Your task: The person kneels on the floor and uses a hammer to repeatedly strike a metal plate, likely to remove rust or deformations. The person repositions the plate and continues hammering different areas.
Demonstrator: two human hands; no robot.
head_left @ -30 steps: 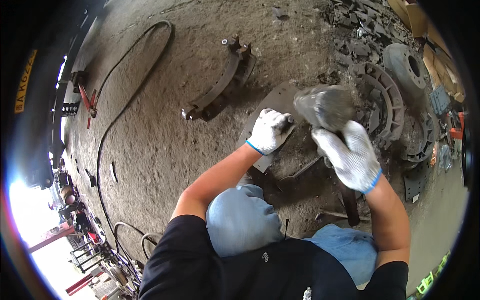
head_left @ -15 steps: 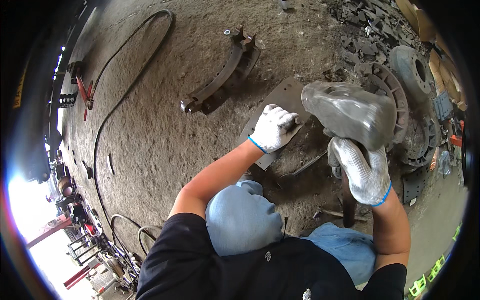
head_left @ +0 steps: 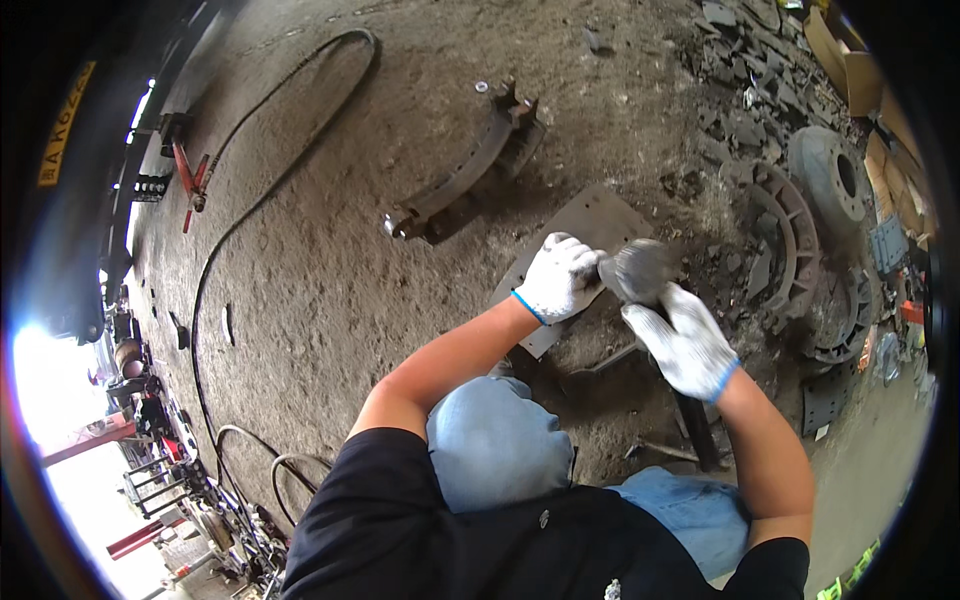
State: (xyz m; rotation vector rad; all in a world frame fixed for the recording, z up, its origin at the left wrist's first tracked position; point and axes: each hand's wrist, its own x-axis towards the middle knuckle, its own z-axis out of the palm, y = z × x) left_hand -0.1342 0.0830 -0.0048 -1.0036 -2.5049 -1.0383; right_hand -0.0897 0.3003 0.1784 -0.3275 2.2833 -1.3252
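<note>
My right hand (head_left: 685, 340), in a white knit glove with a blue cuff, is closed round a hammer (head_left: 640, 270) just behind its rounded grey head. The dark handle runs down toward my knees. My left hand (head_left: 562, 280), gloved alike, is closed round a short metal punch whose end is mostly hidden; the hammer head is up against that end, though I cannot tell whether they touch. Under the left hand lies a flat grey brake lining plate (head_left: 600, 215) with holes. The punch's lower tip is hidden.
Farther off on the rough floor lies a curved brake shoe (head_left: 465, 180). A black hose (head_left: 215, 260) loops along the left. At right are a pile of broken lining pieces (head_left: 745, 80), a brake drum (head_left: 825, 180) and a ribbed ring (head_left: 795, 240). A vehicle stands at far left.
The hammer has come down and left from a blurred, raised position, onto or close to the punch end by my left hand. My left hand keeps its grip over the plate. The view has shifted slightly.
</note>
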